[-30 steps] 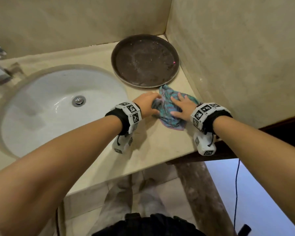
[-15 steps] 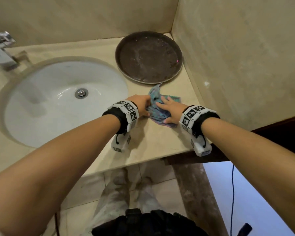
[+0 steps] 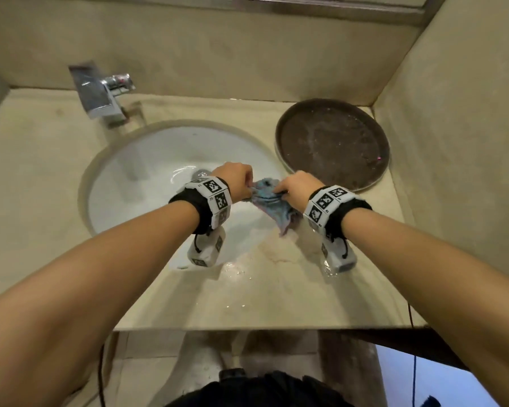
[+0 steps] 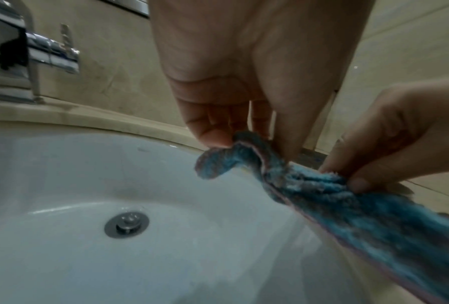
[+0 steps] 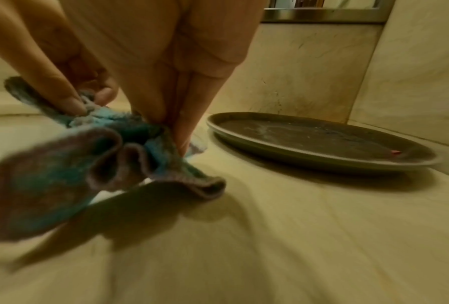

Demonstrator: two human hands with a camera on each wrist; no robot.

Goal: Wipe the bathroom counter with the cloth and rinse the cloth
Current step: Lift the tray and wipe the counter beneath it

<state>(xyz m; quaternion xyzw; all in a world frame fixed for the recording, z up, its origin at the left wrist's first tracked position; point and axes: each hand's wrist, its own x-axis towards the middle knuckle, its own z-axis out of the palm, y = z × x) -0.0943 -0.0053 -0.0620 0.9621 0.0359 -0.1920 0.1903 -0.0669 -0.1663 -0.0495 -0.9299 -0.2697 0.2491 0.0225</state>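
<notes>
A blue and mauve cloth (image 3: pixel 269 201) hangs bunched between my two hands, lifted over the right rim of the white sink (image 3: pixel 147 177). My left hand (image 3: pixel 238 180) pinches its left end (image 4: pixel 234 156) above the basin. My right hand (image 3: pixel 294 189) pinches the other end, and the rest of the cloth (image 5: pixel 62 176) droops toward the beige counter (image 3: pixel 276 289). The left wrist view shows the cloth (image 4: pixel 348 205) stretched from my left fingers past the right hand (image 4: pixel 389 144). The drain (image 4: pixel 126 224) lies below.
A round dark tray (image 3: pixel 332 142) sits on the counter in the back right corner, close to the right wall. A chrome tap (image 3: pixel 100 95) stands behind the sink at the left. Wet patches (image 3: pixel 274 254) lie on the counter near its front.
Both hands have gathered the cloth off the counter by the tray, lifted it and carried it left to the sink's rim. The view has shifted to take in the tap.
</notes>
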